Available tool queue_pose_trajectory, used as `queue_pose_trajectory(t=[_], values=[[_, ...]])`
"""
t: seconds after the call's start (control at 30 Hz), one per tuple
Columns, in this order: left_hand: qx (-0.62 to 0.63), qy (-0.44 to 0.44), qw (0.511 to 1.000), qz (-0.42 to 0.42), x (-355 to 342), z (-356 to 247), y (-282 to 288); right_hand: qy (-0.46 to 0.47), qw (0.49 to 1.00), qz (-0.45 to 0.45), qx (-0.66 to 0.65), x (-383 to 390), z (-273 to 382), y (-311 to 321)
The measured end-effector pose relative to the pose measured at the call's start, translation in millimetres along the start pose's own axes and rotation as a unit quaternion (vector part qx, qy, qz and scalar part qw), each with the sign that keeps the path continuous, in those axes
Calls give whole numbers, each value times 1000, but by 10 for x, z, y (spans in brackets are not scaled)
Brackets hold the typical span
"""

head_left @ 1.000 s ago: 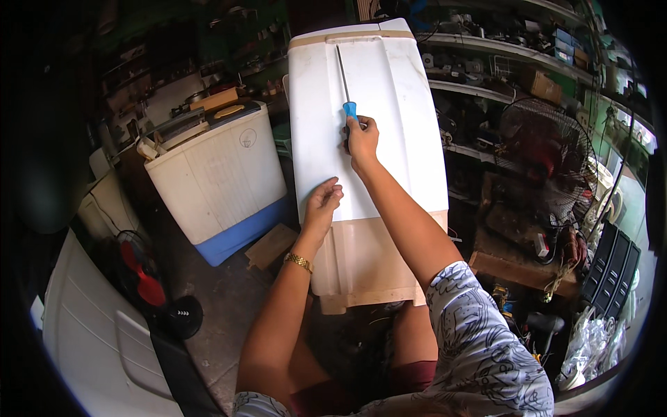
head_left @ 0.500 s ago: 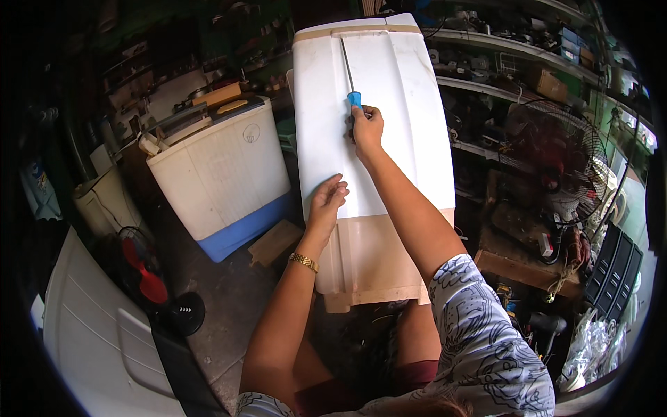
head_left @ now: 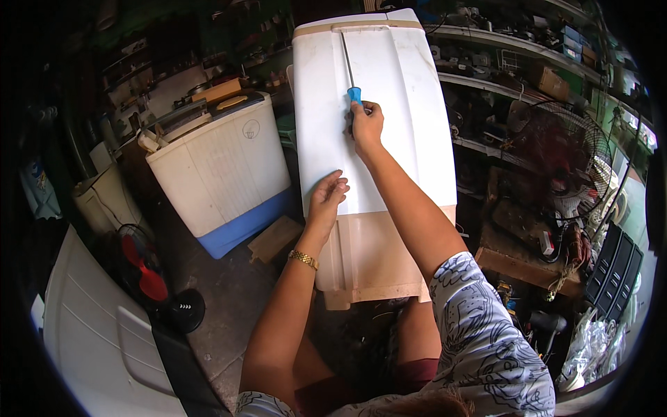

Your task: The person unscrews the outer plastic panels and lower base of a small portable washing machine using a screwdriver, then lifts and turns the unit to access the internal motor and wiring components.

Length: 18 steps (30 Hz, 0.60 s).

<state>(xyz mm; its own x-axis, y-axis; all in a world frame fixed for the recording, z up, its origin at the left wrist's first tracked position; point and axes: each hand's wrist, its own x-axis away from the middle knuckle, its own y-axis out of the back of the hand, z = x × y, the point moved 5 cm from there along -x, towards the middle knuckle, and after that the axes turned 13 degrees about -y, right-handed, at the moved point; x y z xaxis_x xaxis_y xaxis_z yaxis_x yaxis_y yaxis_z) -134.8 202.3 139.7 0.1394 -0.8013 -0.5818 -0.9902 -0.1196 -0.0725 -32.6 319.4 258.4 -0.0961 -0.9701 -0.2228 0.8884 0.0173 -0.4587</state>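
My right hand [head_left: 365, 127] grips a long screwdriver with a blue handle [head_left: 354, 95]. Its thin shaft runs upward, with the tip at or near the beige seam along the top of the tall appliance [head_left: 417, 111], which has a white body over a beige lower section. Lower down and to the left, my left hand [head_left: 328, 191] lies against the white panel, empty, fingers loosely bent and apart, a gold-coloured watch on its wrist.
Left stand a white-and-blue washing machine [head_left: 222, 174], a fan with red blades [head_left: 146, 274] and a pale moulded panel [head_left: 97, 326]. A board [head_left: 276, 238] lies on the floor [head_left: 208, 320]. Right are cluttered shelves [head_left: 486, 83], a caged fan [head_left: 559, 156] and a wooden bench [head_left: 521, 260].
The appliance and both hands have shifted slightly up and right in the view. My right hand still holds the screwdriver in much the same pose on the panel.
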Motion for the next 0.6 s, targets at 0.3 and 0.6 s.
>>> queue_pose_trajectory(t=[0.3, 0.6], values=[[3, 17, 1000, -6, -26, -34, 10, -63, 995, 54, -52, -59, 8, -69], [109, 74, 991, 0, -768, -208, -200, -57, 997, 19, 44, -238, 26, -38]])
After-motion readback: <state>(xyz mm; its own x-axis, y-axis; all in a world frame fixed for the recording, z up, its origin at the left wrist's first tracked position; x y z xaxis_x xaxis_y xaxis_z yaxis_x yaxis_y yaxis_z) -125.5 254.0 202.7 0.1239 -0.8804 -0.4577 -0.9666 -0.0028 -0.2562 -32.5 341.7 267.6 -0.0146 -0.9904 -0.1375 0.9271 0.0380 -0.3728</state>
